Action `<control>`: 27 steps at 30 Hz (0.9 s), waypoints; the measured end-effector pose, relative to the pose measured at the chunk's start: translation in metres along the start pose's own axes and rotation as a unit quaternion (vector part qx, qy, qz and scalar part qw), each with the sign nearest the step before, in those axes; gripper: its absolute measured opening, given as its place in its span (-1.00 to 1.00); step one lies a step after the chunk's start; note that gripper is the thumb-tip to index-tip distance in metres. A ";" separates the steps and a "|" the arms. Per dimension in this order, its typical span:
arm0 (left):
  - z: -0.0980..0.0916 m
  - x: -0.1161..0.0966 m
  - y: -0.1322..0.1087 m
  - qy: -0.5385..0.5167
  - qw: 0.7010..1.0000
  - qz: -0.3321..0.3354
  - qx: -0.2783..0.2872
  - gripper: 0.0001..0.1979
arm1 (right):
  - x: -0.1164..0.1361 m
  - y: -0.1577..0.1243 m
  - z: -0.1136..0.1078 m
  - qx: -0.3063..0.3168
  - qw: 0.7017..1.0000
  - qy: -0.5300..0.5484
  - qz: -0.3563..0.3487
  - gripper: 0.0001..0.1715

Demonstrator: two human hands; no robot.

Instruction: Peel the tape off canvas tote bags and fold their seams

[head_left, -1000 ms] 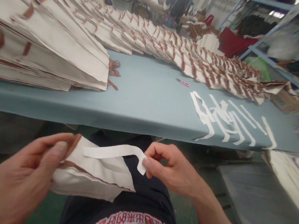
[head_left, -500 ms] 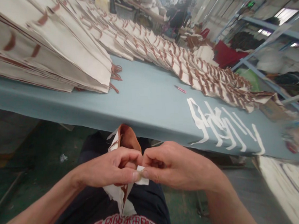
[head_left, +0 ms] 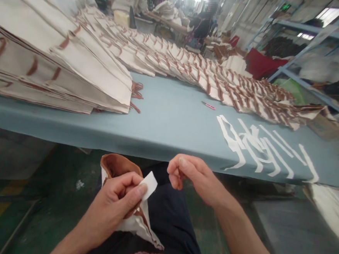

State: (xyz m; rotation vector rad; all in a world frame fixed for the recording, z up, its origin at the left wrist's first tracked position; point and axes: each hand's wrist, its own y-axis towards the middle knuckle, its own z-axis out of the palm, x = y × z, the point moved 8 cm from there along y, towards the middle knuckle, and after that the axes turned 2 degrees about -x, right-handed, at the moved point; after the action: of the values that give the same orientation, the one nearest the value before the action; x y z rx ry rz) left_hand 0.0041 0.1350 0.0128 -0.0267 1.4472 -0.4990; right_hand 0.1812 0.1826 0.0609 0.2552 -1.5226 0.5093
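My left hand (head_left: 123, 196) is closed, with a small white paper-like piece (head_left: 150, 184) pinched between thumb and forefinger. Under and around that hand is a brown and cream fabric piece (head_left: 118, 163), its brown top curving open and its frayed cream end hanging over my lap; the hand hides its middle. Whether my other left fingers also grip the fabric is hidden. My right hand (head_left: 197, 177) is apart from both, just off the table's front edge, fingers curled and thumb against the forefinger. I cannot make out anything in it.
Across the blue-grey table (head_left: 168, 115) lie several white strips (head_left: 254, 142) at right and a small pink-handled cutter (head_left: 208, 105). Stacked cream panels with brown loops (head_left: 96, 70) cover the left; long overlapping rows (head_left: 212, 77) run behind. Metal shelving (head_left: 308, 74) stands at right.
My hands, together at the white piece before, are now apart. My left hand has moved left with the piece and the fabric; my right hand has drawn away to the right.
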 end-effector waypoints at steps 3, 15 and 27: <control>-0.007 0.010 -0.006 -0.024 0.999 -0.002 -0.042 -0.36 | -0.033 -0.004 0.010 -0.060 0.998 -0.001 0.012 -0.30; 0.011 0.008 -0.030 -0.089 0.991 -0.062 -0.078 -0.28 | -0.018 -0.025 0.050 -0.139 0.978 -0.100 -0.123 -0.77; 0.018 0.020 -0.018 -0.130 0.991 -0.003 0.005 -0.40 | -0.009 -0.025 0.054 -0.150 0.966 -0.087 -0.193 -0.91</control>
State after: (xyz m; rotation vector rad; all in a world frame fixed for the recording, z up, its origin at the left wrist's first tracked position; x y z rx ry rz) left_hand 0.0162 0.1075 0.0016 -0.0859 1.1890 -0.4885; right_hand 0.1456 0.1343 0.0585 0.3574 -1.6461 -0.0556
